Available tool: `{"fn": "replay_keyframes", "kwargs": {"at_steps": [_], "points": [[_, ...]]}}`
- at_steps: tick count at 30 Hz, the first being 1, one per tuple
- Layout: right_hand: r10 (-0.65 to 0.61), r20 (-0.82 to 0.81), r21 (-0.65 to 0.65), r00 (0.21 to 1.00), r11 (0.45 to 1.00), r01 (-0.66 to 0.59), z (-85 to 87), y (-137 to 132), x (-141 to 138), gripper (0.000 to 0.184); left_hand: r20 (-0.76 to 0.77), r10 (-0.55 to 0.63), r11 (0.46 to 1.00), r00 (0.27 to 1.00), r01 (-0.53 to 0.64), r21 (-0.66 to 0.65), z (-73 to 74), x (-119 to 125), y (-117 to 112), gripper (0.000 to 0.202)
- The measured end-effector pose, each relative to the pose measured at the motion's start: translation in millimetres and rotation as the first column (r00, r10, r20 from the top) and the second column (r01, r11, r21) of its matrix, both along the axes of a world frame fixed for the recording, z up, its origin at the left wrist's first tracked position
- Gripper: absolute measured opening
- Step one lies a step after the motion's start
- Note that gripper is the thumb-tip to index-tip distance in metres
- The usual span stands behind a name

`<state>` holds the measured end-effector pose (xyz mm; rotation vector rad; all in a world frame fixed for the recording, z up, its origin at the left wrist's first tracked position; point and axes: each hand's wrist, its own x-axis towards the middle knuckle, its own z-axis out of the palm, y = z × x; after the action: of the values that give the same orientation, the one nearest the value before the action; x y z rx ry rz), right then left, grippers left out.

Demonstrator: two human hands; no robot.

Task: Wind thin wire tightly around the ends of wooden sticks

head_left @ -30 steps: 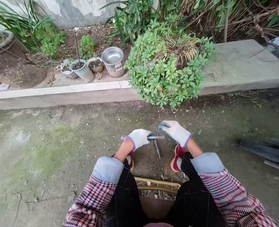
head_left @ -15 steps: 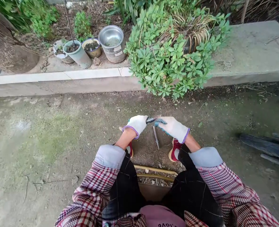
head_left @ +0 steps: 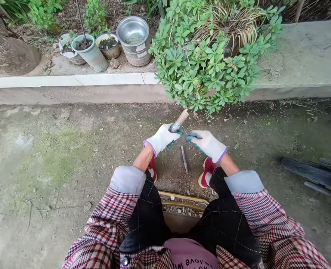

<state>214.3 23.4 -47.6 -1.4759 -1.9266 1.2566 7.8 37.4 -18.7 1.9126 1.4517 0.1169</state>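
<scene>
My left hand (head_left: 164,139), in a white glove with a blue-green palm, is closed around a short wooden stick (head_left: 183,116). Silvery wire (head_left: 176,127) is wound in a coil about the stick, whose pale end points up and away to the right. My right hand (head_left: 206,144), gloved the same way, is closed in a pinch just right of the coil. A thin strand seems to run from the coil to its fingertips. On the ground below and between both hands lies a thin grey rod (head_left: 184,160).
A low ledge (head_left: 98,91) crosses ahead, holding a metal pot (head_left: 134,52), a pale green planter (head_left: 94,58) and other pots. A leafy bush (head_left: 199,71) hangs over it. A dark wheel-like object (head_left: 308,170) is at right; a yellowish metal frame (head_left: 182,196) lies between my legs.
The stick has turned from roughly level between the hands to pointing up and away. My right hand has drawn slightly off it, leaving a gap. The view has shifted slightly.
</scene>
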Motion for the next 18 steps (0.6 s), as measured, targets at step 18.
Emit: {"fn": "replay_keyframes", "kwargs": {"at_steps": [18], "points": [[-0.192, -0.33, -0.409, 0.924, 0.912, 0.043, 2.1, -11, 0, 0.024, -0.457, -0.204, 0.974, 0.866, 0.228, -0.004, -12.3, 4, -17, 0.028]]}}
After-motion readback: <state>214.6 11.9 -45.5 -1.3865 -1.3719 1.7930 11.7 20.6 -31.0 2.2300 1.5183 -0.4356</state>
